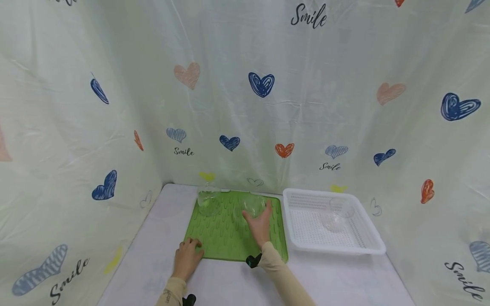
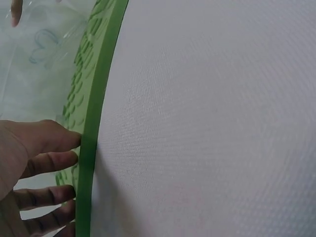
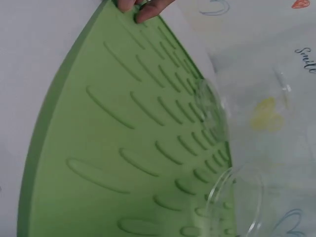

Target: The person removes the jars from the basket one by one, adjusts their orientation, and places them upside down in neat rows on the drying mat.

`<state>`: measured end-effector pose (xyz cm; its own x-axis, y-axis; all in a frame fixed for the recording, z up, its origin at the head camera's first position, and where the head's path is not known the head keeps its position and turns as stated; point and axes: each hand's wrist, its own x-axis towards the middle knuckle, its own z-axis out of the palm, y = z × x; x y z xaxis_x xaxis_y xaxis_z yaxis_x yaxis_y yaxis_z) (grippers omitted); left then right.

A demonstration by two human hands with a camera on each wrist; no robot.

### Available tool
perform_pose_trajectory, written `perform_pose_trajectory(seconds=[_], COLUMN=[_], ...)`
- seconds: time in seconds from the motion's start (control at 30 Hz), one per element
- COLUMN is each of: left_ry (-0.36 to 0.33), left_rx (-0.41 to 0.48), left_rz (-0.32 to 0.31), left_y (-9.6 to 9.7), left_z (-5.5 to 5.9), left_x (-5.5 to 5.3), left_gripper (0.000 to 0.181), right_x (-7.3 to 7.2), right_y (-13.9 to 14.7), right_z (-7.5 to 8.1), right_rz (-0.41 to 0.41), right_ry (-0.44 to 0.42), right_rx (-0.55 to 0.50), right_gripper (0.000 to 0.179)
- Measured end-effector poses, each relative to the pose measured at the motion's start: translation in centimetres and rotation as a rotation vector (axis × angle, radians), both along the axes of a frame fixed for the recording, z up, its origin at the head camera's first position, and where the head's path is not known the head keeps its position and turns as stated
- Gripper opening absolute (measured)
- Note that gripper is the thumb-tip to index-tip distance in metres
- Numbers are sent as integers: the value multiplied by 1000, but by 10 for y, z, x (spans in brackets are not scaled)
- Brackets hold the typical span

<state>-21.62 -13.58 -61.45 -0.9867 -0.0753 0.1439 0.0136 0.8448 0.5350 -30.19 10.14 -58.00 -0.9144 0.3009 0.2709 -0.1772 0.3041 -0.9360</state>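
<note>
My right hand (image 1: 259,225) holds a clear bowl (image 1: 252,205) between thumb and fingers, over the back right part of a green ribbed mat (image 1: 223,244). The round rim of this bowl (image 3: 212,202) shows in the right wrist view, where the right hand itself is out of sight. At the mat's front left corner, my left hand (image 1: 187,257) rests with its fingertips on the edge; in the left wrist view its fingers (image 2: 47,196) are spread and lightly bent. A taller clear vessel (image 1: 208,199) stands at the back left of the mat.
Right of the mat sits a white perforated basket (image 1: 306,246). Inside it are clear pieces, a round one (image 1: 342,207) and another (image 1: 332,222), their outlines faint. A white cloth (image 1: 229,282) covers the table, and a curtain printed with hearts (image 1: 261,84) hangs behind.
</note>
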Motion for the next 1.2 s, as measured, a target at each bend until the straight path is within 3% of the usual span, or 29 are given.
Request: perform_pose_trajectory(seconds=[0.4, 0.67, 0.93, 1.2], left_ry=[5, -2, -18, -19], left_rx=[14, 14, 23, 29], left_rz=[-13, -17, -11, -16], left_y=[-3, -5, -6, -6], left_z=[-1, -1, 0, 1], left_x=[2, 1, 1, 2], left_gripper=[20, 21, 21, 21], right_x=[-13, -21, -20, -18], right_y=[-20, -24, -24, -25], right_z=[-23, -25, -25, -33], right_rz=[40, 75, 112, 85], right_ry=[95, 90, 47, 0], right_rx=[86, 147, 217, 199], right_gripper=[104, 103, 81, 82])
